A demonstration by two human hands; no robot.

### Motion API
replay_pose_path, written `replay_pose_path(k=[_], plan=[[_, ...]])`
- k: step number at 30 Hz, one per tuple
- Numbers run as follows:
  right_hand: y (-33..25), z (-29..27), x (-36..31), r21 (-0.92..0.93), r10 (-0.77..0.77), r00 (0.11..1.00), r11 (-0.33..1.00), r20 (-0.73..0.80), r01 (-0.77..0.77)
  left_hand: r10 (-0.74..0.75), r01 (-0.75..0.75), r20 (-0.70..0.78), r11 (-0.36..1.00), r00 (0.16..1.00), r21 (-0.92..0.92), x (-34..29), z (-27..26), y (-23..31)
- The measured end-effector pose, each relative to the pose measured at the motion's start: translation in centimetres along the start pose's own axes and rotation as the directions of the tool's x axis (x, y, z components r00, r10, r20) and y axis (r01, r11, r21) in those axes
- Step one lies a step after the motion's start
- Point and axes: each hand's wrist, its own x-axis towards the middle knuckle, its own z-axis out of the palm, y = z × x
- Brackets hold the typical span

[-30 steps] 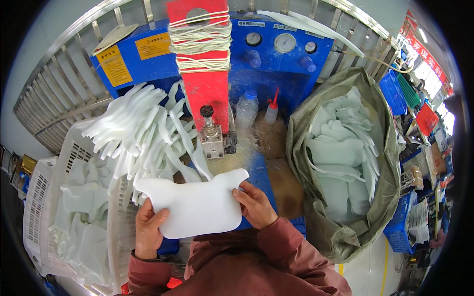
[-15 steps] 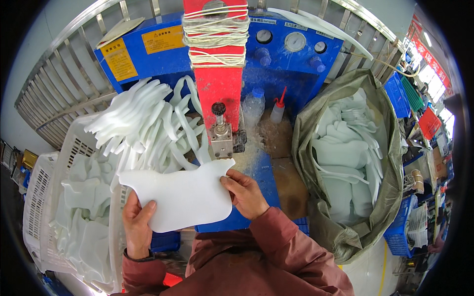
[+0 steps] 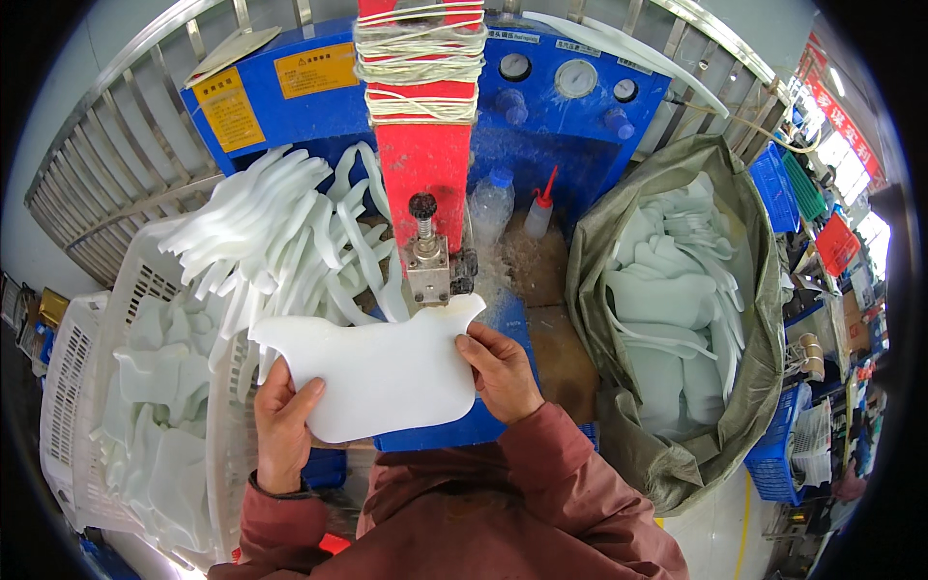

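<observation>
I read the white foam sheet (image 3: 372, 372) gripped at both edges, left hand (image 3: 283, 425) and right hand (image 3: 503, 372) closed on it; its underside is hidden; the metal press head (image 3: 432, 271) stands just beyond; cut strips (image 3: 280, 242) lie left; a sack (image 3: 677, 309) sits right.

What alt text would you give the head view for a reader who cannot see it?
Both hands hold a flat white foam sheet up to a red and blue machine, the left hand at its lower left edge and the right hand at its right edge. A white basket of cut foam pieces stands on the left, a sack of them on the right.
</observation>
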Motion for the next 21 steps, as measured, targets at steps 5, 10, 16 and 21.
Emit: replay_pose_path(k=[5, 10, 16, 21], plan=[[-0.9, -1.0, 0.2, -0.031, -0.037, 0.999, 0.999, -0.035, 0.036, -0.011, 0.010, 0.047, 1.000, 0.999, 0.006, 0.7, 0.8, -0.4], [-1.6, -1.3, 0.2, 0.051, -0.064, 0.991, 0.996, -0.116, 0.070, -0.033, 0.034, 0.077, 0.999, 0.997, -0.014, 1.6, 1.8, -0.8], [-1.9, -3.0, 0.7, -0.001, -0.069, 0.984, 0.998, -0.165, 0.070, -0.042, 0.046, 0.129, 0.999, 0.991, -0.025, 2.9, 2.7, -1.3], [-2.4, -4.1, 0.9, -0.025, -0.108, 0.982, 0.994, -0.157, 0.105, -0.020, 0.028, 0.157, 0.998, 0.987, -0.050, 3.6, 3.7, -1.9]])
